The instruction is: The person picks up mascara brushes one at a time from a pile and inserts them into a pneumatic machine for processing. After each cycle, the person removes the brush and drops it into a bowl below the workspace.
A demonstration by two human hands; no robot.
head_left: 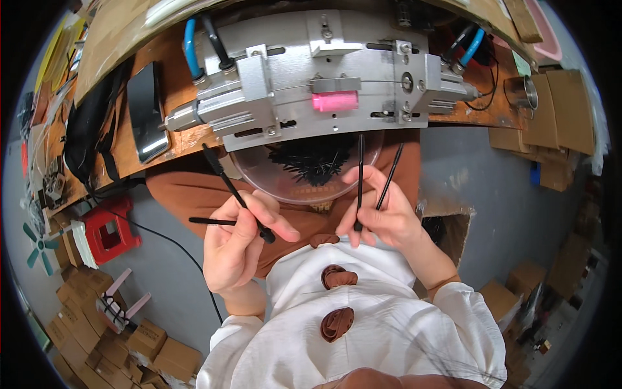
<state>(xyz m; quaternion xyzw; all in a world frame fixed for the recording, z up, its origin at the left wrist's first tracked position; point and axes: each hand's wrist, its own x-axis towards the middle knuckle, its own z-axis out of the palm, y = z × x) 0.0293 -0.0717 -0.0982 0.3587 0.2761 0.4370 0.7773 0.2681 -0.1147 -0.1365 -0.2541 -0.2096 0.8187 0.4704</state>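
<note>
My left hand pinches a slim black wand between thumb and fingers; its far end is thicker, like a small brush. A second thin black stick juts out leftward from the same hand. In my right hand are two thin black sticks, one upright and one slanting. Both hands are over my lap, apart from each other. Beyond them, a clear plastic bowl holds a heap of similar black sticks, partly under the metal fixture.
The fixture carries a pink block and side cylinders with blue and black hoses. A phone and black bag lie on the wooden bench. A red stool and cardboard boxes stand on the floor.
</note>
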